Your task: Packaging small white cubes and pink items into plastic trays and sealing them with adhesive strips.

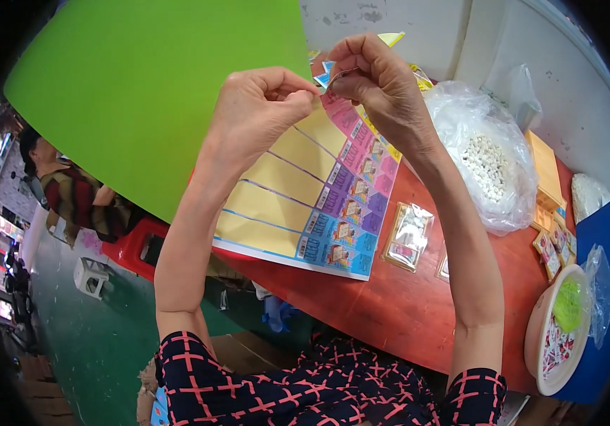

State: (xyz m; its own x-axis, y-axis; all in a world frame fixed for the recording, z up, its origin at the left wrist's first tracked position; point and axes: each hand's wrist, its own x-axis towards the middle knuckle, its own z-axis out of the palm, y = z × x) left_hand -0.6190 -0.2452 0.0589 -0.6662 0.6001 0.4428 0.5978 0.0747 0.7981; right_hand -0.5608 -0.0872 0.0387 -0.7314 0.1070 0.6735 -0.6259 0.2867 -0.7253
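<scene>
A large printed sheet [283, 188] slopes over the red table's left edge. It has cream panels on its left and pink, purple and blue printed blocks down its right side. At its far pink end, my left hand [258, 106] is closed in a pinch, thumb against fingers. Just to the right, my right hand [379, 89] also pinches at that end, its fingertips almost meeting the left ones. A thin dark edge shows between the right thumb and forefinger. The fingers partly hide what lies under them, and yellow and blue printed paper [324, 74] shows behind them.
The red table [418, 298] carries a clear bag of small white pieces [486, 167], flat clear packs [409, 236], a wooden box [545, 170] and a tub [557, 330] of small packets. A green board [155, 85] stands left; a person [70, 184] sits beyond it.
</scene>
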